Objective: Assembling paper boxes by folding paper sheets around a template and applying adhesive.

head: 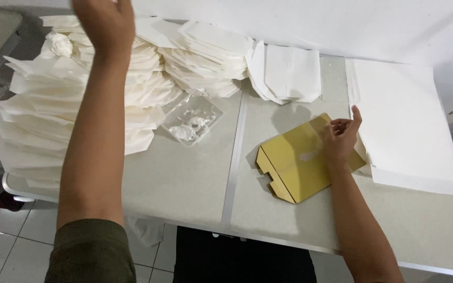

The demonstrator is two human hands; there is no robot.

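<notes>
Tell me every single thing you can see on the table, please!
Gold cardboard sheet: one, gold, flat on the table right of the middle seam, under the right hand.
White paper sheets: one flat stack, white, right side of the table.
Folded white paper pieces: too many to count, white, heaped along the left and back.
Clear plastic bag: one, see-through with white bits inside, beside the heap.
Table: one, pale grey, metal edge.
Floor tiles: white, lower left.
Left hand: raised above the folded pieces, holding nothing visible.
Right hand: resting on the gold sheet.
</notes>
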